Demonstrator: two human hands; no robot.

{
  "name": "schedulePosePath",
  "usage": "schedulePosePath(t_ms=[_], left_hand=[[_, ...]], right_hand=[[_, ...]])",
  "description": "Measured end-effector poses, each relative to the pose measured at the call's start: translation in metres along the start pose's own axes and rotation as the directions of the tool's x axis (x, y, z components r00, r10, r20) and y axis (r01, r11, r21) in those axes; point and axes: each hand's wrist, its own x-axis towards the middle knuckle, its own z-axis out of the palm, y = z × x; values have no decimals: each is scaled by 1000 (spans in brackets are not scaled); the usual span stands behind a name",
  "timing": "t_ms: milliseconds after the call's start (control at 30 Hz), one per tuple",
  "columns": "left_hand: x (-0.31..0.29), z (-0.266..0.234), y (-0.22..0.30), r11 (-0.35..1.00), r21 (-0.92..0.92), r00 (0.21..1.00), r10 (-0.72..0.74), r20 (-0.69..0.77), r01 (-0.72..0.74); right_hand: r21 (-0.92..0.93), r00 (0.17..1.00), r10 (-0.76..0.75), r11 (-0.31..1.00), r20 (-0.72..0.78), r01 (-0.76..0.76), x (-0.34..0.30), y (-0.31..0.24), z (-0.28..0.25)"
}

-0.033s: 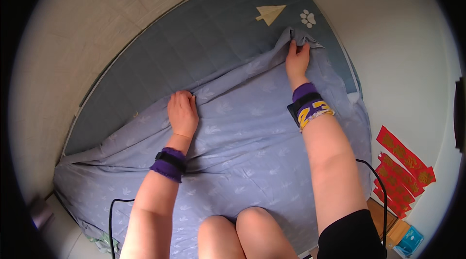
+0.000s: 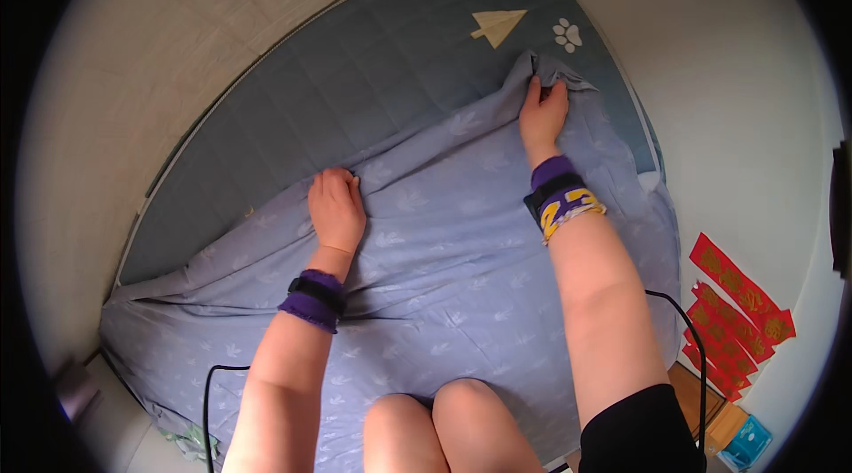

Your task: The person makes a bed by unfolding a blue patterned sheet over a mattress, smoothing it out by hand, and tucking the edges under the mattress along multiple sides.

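Note:
A blue-violet bed sheet with pale leaf prints covers the near part of a grey-green mattress. Its folded edge runs slantwise from the lower left up to the upper right. At the middle of that edge, my left hand is closed on the fabric, fingertips curled over the fold. Farther off to the right, my right hand pinches the sheet near its bunched-up corner, thumb and fingers around the cloth. The fabric between both hands forms long creases. What lies under the fingertips is partly hidden.
Pale walls border the mattress at the far left and on the right. Red paper strips with gold patterns hang on the right wall. Below them are a wooden piece and a blue packet. My knees rest on the sheet, and black cables run beside my arms.

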Motion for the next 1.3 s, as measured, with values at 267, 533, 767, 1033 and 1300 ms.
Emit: schedulePosePath(t_ms=[267, 533, 767, 1033, 1300], left_hand=[[-3, 7, 3, 1000, 4, 995, -29, 93, 29], [0, 10, 5, 997, 35, 981, -73, 178, 67], [2, 9, 4, 997, 46, 979, -62, 192, 55], [-1, 4, 6, 998, 47, 990, -39, 136, 33], [-5, 5, 8, 997, 59, 992, -63, 109, 57]], right_hand=[[-377, 985, -170, 910, 42, 173, -19, -33, -5], [-460, 987, -33, 882, 157, 103, -16, -35, -6], [-521, 986, -39, 845, 163, 120, -17, -28, -2], [-510, 972, -100, 837, 210, 197, -20, -17, -3], [-527, 964, 69, 846, 258, 80, -18, -28, -12]])
